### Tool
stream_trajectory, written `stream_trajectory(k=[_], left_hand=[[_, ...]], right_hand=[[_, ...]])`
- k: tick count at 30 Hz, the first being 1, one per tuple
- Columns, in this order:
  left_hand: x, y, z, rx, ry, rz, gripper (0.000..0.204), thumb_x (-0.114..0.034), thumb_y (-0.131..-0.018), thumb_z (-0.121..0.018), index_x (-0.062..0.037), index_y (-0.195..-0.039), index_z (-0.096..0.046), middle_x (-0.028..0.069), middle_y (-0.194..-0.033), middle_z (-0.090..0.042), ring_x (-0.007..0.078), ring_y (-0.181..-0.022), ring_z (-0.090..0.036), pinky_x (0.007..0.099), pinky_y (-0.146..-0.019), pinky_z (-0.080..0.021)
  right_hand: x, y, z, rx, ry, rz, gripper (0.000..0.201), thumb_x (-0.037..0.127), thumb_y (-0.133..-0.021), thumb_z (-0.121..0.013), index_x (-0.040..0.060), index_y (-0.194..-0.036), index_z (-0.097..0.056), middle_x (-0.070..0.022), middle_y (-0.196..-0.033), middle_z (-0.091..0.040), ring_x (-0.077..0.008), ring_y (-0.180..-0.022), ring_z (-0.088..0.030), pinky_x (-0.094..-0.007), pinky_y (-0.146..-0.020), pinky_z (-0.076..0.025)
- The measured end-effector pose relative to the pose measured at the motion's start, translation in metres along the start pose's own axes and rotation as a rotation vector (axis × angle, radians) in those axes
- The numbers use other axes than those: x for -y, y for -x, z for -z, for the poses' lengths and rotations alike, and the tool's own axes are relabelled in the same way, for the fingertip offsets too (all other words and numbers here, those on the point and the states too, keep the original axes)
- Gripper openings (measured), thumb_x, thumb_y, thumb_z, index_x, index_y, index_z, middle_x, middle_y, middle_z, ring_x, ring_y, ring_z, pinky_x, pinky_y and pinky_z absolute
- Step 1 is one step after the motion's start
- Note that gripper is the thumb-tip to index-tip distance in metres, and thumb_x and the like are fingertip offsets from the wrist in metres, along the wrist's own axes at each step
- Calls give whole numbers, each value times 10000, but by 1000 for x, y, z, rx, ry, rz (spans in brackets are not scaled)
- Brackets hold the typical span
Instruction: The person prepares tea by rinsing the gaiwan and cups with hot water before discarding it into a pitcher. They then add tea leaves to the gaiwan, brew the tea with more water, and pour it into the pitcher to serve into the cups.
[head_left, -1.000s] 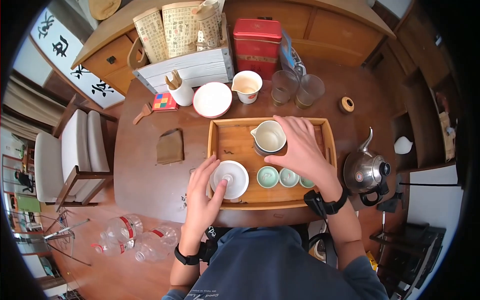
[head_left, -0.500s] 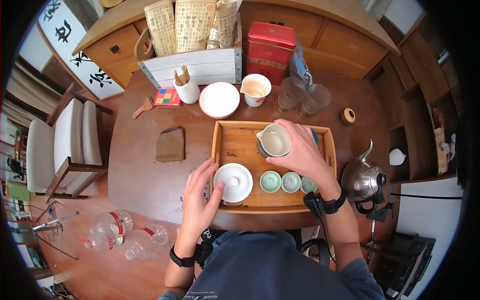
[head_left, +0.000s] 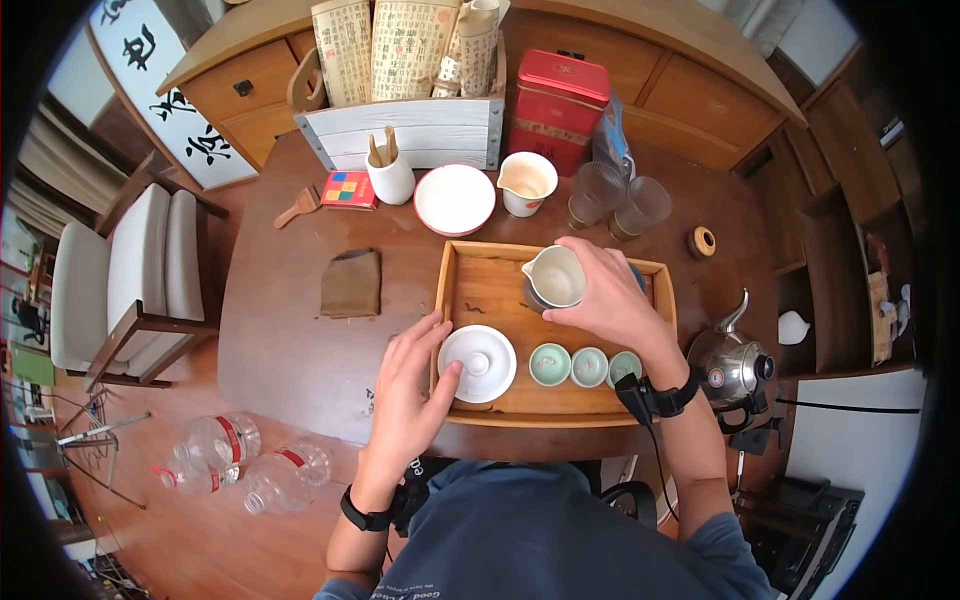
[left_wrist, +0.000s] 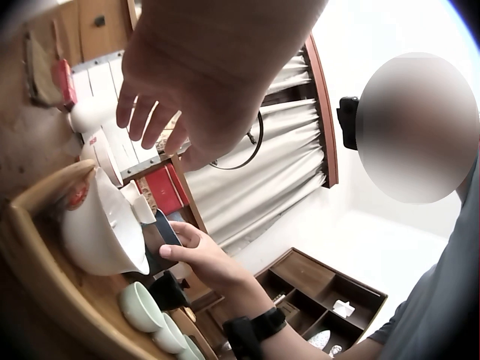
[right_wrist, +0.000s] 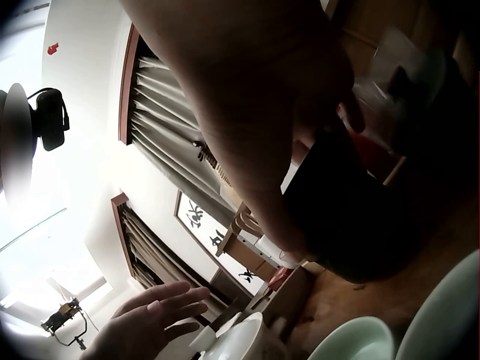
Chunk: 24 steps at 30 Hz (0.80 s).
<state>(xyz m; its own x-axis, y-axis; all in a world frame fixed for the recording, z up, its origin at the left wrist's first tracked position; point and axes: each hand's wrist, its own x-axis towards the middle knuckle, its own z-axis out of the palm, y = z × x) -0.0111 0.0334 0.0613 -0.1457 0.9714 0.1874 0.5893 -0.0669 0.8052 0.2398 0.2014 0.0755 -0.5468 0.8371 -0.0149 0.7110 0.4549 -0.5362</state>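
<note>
My right hand (head_left: 612,297) grips a small spouted pitcher (head_left: 552,278), pale inside and dark blue outside, at the back of the wooden tea tray (head_left: 570,408). Its thumb is on the near side and its fingers reach round the right side. A white lidded gaiwan (head_left: 477,363) sits at the tray's left end. Beside it my left hand (head_left: 405,395) has its fingers loosely extended, with the thumb tip right at the gaiwan's rim. In the left wrist view the gaiwan (left_wrist: 101,225) shows its flared rim. Green teacups (head_left: 549,365) stand in a row to its right.
A steel kettle (head_left: 730,370) stands right of the tray. Behind are a white cup (head_left: 527,185), a red-rimmed bowl (head_left: 455,199), clear glasses (head_left: 641,208) and a red tin (head_left: 560,110). A folded brown cloth (head_left: 351,284) lies at left. Plastic bottles (head_left: 290,478) lie on the floor.
My left thumb has drawn back from the knob of the gaiwan lid to the rim. The right hand keeps its hold on the pitcher. The head view has shifted a little.
</note>
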Motion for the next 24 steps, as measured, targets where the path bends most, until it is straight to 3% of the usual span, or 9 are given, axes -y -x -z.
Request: stream_trajectory(k=[8, 11, 14, 18, 19, 24], left_hand=[[-5, -14, 0, 53, -29, -51, 449, -85, -950, -739, -28, -1388, -657, 170, -1482, -639, 377, -1356, -592, 452, -1149, -449], [-4, -22, -3, 100, -44, -92, 456, -94, -952, -739, -20, -1393, -649, 173, -1479, -640, 389, -1351, -595, 456, -1148, -452], [-5, -31, -4, 163, -53, -114, 462, -121, -962, -732, -15, -1402, -641, 190, -1479, -635, 393, -1347, -595, 459, -1147, -454], [-15, -48, -9, 257, -74, -128, 471, -167, -977, -718, -18, -1416, -634, 209, -1478, -630, 395, -1356, -588, 466, -1152, -453], [-17, -52, -12, 263, -75, -146, 475, -176, -980, -715, -19, -1420, -631, 211, -1478, -629, 395, -1358, -587, 467, -1152, -454], [-12, -67, -29, 281, -26, -210, 505, -193, -992, -696, -21, -1455, -593, 217, -1454, -637, 407, -1350, -586, 479, -1141, -459]], right_hand=[[-4, 10, -7, 24, -37, 13, 961, 311, -702, -940, 12, -1500, -496, -235, -1488, -568, -400, -1408, -500, -474, -1205, -356], [-7, 24, 16, -76, 92, 3, 987, 313, -715, -937, 26, -1541, -481, -239, -1555, -500, -407, -1457, -443, -483, -1239, -327], [-28, 37, 43, -29, 177, -110, 975, 313, -733, -930, 50, -1559, -483, -226, -1576, -475, -416, -1467, -419, -492, -1248, -316], [-56, 43, 37, 72, 141, -133, 908, 275, -753, -907, 59, -1538, -506, -190, -1522, -517, -393, -1409, -489, -449, -1180, -418], [-56, 44, 32, 58, 93, -136, 863, 241, -761, -899, 49, -1513, -521, -171, -1432, -556, -372, -1322, -548, -425, -1128, -457], [-58, 39, 28, 31, 101, -131, 778, 198, -759, -870, 29, -1452, -558, -160, -1286, -595, -343, -1174, -610, -416, -1047, -505]])
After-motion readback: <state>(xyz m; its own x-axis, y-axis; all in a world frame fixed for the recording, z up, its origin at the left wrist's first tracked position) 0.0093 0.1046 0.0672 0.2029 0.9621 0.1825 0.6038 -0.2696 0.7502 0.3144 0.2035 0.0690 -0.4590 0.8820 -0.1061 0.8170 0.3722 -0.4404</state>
